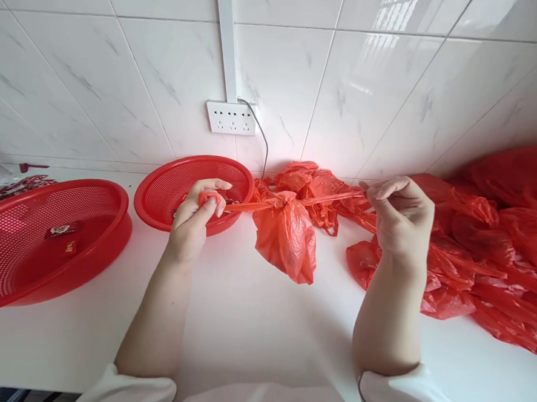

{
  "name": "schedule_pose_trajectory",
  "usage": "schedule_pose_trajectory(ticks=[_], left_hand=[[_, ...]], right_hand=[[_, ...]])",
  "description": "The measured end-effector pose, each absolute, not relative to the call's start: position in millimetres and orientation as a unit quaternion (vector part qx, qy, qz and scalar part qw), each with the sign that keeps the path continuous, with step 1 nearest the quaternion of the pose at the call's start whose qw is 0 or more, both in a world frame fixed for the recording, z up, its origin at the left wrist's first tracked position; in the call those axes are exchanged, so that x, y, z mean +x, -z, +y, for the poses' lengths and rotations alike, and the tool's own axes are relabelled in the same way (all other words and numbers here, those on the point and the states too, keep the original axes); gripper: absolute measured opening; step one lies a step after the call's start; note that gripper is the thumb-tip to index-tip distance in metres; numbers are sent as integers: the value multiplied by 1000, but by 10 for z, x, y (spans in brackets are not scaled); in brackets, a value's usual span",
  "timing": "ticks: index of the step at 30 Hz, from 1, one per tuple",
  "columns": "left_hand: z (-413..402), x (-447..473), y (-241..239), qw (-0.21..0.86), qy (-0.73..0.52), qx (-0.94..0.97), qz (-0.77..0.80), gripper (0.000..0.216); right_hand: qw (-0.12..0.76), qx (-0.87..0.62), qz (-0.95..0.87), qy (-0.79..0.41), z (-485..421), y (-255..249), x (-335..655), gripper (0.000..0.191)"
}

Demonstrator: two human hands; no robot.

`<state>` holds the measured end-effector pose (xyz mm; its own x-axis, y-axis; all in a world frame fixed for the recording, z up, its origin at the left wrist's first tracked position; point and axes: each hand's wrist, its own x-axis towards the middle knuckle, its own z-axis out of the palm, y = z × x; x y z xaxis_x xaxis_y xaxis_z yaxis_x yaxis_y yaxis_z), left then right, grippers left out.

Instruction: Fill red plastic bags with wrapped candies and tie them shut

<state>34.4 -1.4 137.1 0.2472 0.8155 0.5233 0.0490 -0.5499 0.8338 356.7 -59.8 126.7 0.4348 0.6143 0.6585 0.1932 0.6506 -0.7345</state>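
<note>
A red plastic bag (288,241) hangs between my hands above the white table, its handles stretched out sideways and gathered at a knot. My left hand (198,212) is closed on one handle, with a bunched bit of red plastic showing between thumb and fingers. The other handle is pinched by my right hand (397,212), thumb against fingertips. The bag's lower part hangs loose; what is inside, if anything, cannot be made out. Behind my left hand stands a round red plastic basket (160,188) with small items in it, partly hidden by the hand.
A larger red basket (108,215) at the left holds a few small wrapped packets (62,229). Many red plastic bags (487,263) are heaped at the right, and more bags (324,189) lie against the tiled wall. A socket panel (231,118) with a grey cable (264,134) is on the wall.
</note>
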Motion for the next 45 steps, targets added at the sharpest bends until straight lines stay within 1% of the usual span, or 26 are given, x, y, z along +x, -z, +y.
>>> schedule_pose_trajectory(ticks=[2, 4, 6, 8, 10, 12, 14, 16, 17, 19, 21, 22, 23, 24, 26, 27, 28, 30, 33, 35, 37, 38, 40, 43, 44, 45], left_hand=[[-23, 348, -1382, 378, -489, 716, 323, 29], [-29, 339, -1394, 396, -416, 743, 344, 28], [-23, 329, -1393, 408, -337, 767, 364, 29], [-9, 332, -1369, 405, -268, 784, 387, 29], [1, 350, -1331, 388, -203, 799, 413, 28], [-3, 369, -1304, 364, -155, 815, 425, 29], [-22, 375, -1305, 339, -155, 825, 425, 34], [-46, 366, -1337, 315, -183, 826, 429, 39], [-57, 358, -1359, 307, -195, 824, 435, 39], [-72, 344, -1403, 301, -204, 816, 449, 38], [-76, 340, -1430, 304, -207, 808, 461, 36], [-75, 342, -1434, 308, -207, 805, 464, 36], [-73, 347, -1434, 311, -207, 803, 465, 36], [-70, 353, -1431, 313, -204, 803, 465, 36], [-62, 367, -1419, 313, -195, 805, 464, 36], [-59, 375, -1413, 312, -190, 807, 464, 36], [-56, 381, -1410, 311, -185, 809, 463, 36], [-50, 391, -1407, 310, -180, 811, 462, 36], [-42, 392, -1407, 305, -174, 813, 465, 36], [-33, 386, -1403, 295, -172, 813, 472, 36], [-23, 383, -1394, 289, -172, 815, 471, 37], [-19, 384, -1388, 288, -172, 818, 468, 37], [-13, 390, -1378, 288, -166, 824, 459, 39], [-18, 401, -1375, 289, -155, 826, 458, 39], [-21, 401, -1377, 290, -151, 825, 460, 38], [-25, 399, -1382, 292, -148, 824, 462, 38]], right_hand=[[737, -427, -508, -129, -642, -1280, 3602, 14], [698, -475, -515, -150, -699, -1297, 3623, 9], [625, -526, -549, -180, -751, -1310, 3645, 10], [533, -576, -592, -186, -782, -1310, 3662, 12], [444, -618, -628, -162, -781, -1298, 3657, 15], [385, -646, -648, -119, -750, -1272, 3609, 16], [346, -656, -666, -78, -699, -1229, 3500, 19], [302, -646, -696, -87, -638, -1152, 3320, 25], [267, -634, -716, -117, -606, -1096, 3206, 35], [177, -625, -734, -196, -541, -943, 2950, 66], [85, -638, -729, -233, -479, -759, 2697, 89], [55, -633, -734, -239, -448, -671, 2588, 92], [31, -625, -742, -242, -418, -594, 2501, 88], [19, -616, -749, -241, -387, -537, 2443, 74], [13, -606, -758, -242, -333, -501, 2436, 38], [17, -605, -758, -244, -316, -525, 2494, 25], [23, -606, -756, -248, -311, -578, 2594, 20], [41, -608, -751, -253, -365, -754, 2900, 20], [110, -642, -725, -222, -659, -1093, 3497, 28], [250, -690, -660, -159, -982, -1277, 3886, 28], [341, -743, -571, -77, -1333, -1364, 4226, 25], [352, -774, -525, -41, -1492, -1363, 4379, 23], [359, -828, -430, 28, -1733, -1267, 4665, 26], [380, -854, -323, 146, -1858, -938, 5077, 46], [365, -866, -306, 150, -1849, -804, 5207, 52], [336, -886, -294, 128, -1826, -673, 5325, 54]])
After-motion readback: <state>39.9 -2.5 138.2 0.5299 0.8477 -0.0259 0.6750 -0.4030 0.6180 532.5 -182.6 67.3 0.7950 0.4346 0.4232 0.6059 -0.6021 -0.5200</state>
